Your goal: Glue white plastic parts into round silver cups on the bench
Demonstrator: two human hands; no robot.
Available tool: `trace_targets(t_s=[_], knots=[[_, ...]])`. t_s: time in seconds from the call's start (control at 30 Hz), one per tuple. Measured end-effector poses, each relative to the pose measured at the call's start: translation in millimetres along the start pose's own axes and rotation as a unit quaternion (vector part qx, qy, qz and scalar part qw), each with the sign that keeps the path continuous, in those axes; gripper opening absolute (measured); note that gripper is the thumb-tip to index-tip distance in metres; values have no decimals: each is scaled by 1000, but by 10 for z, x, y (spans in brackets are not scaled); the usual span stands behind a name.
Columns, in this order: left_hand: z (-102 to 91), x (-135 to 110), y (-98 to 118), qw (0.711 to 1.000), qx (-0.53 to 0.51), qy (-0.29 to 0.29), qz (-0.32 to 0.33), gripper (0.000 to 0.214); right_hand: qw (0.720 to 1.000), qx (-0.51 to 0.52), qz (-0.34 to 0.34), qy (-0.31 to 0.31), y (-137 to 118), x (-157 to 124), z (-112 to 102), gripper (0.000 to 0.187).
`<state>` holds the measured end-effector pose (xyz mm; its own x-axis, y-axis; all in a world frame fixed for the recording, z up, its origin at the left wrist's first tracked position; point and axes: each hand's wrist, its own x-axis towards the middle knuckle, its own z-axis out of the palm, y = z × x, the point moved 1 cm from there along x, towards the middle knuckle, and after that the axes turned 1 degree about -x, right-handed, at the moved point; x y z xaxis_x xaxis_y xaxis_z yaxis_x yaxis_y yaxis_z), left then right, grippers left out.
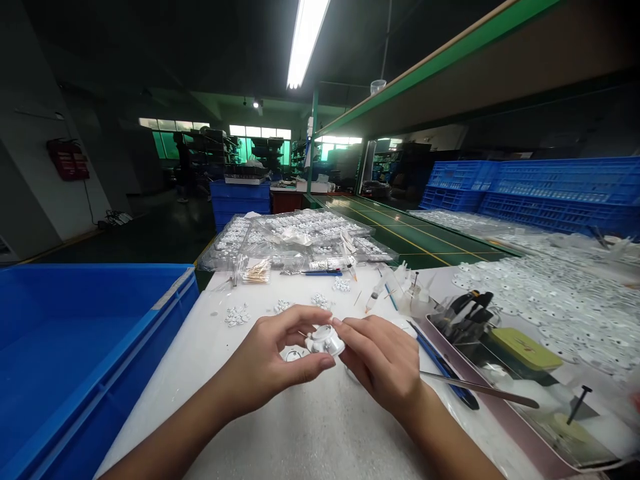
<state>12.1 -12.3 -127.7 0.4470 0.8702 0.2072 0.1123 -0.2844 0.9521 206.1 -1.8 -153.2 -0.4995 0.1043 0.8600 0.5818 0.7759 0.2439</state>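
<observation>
My left hand point(267, 353) holds a small white, rounded plastic part point(326, 341) between thumb and fingers, with a ring-like opening on its top. My right hand point(385, 357) is closed, its fingertips at the right upper edge of that part. Out of the heel of my right hand sticks a slim flat metal tool point(493, 388) with a rounded end; its working tip is hidden by the fingers. Behind my left fingers another white round piece point(294, 355) lies on the white table point(300, 427). Small piles of white parts point(237, 315) lie just beyond my hands.
A large blue bin point(100, 313) stands left. On the right are a pink-rimmed tray point(515, 427) with tools and a yellow-green sponge point(525, 348), and a blue-handled tool point(445, 367). Bagged trays of white parts point(300, 230), cotton swabs point(257, 271) and a green conveyor point(400, 230) lie beyond.
</observation>
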Motion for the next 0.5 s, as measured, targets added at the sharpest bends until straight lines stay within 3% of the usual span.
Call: trace_targets(t_s=[0.1,0.27,0.5], knots=[[-14,-12,-19,999,-17,-21,17,40,999,25,-11,23,-16,5,6,27],[-122,22,-90,998,-29,0,51,43,991,100,61,69,-8,21,52,41],[-148,-34,-135,995,-49,-78,43,54,989,129,66,22,-60,26,62,26]])
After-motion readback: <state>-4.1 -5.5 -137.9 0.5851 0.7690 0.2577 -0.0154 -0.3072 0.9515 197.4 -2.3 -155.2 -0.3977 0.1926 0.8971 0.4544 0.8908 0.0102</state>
